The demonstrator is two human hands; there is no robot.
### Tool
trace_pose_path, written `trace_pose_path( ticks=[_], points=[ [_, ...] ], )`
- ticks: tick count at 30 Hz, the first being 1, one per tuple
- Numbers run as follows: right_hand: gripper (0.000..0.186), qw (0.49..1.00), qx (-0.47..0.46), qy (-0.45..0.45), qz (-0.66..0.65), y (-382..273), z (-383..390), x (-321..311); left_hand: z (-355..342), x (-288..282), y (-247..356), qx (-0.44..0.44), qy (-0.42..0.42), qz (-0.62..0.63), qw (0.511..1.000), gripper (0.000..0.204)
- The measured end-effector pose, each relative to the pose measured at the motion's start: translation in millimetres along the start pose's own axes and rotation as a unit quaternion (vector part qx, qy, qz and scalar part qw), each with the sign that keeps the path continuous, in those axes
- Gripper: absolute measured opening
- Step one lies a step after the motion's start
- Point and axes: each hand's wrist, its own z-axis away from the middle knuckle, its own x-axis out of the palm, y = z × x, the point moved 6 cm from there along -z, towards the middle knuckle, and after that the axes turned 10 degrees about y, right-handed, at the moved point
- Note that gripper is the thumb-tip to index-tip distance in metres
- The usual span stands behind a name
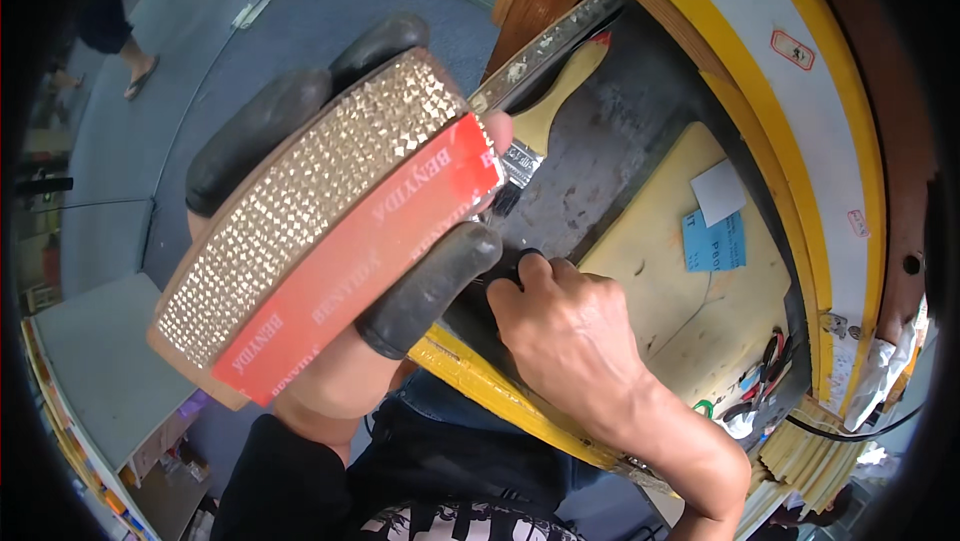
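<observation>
My left hand (430, 286), with black rubber cots over several fingers, grips a curved brown block (300, 211) at the left of the view. Rows of small gold, glittering studs cover one side of the block, and a strip of red printed film (345, 266) lies along it. To the right, my bare right hand (570, 326) is closed over the dark tray, fingers curled. A small black piece shows at its knuckles; what the fingers hold is hidden. Just beyond the block lies a flat paintbrush (550, 106) with a wooden handle and dark bristles.
The dark tray (620, 131) has a worn yellow front edge. In it lie a cream board (670, 271), a blue sandpaper piece (722, 246), a white paper scrap (718, 193) and scissors (768, 371). A curved yellow-and-white rim borders it right. A person's legs (125, 36) pass at upper left.
</observation>
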Motion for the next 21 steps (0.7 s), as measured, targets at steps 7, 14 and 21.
trace_pose_path(
  ticks=[7,14,21],
  points=[
    [0.005,0.988,0.097,0.117,0.018,34,-17,-17,5,0,-4,-0.002,-0.003,0.002,1.000,0.051],
    [0.017,0.974,0.126,0.190,0.000,66,-17,-37,6,0,-8,0.002,-0.006,0.003,1.000,0.053],
    [0.018,0.992,0.024,0.082,-0.097,15,-3,-21,7,-1,-9,0.001,-0.005,0.001,1.000,0.054]
  ],
)
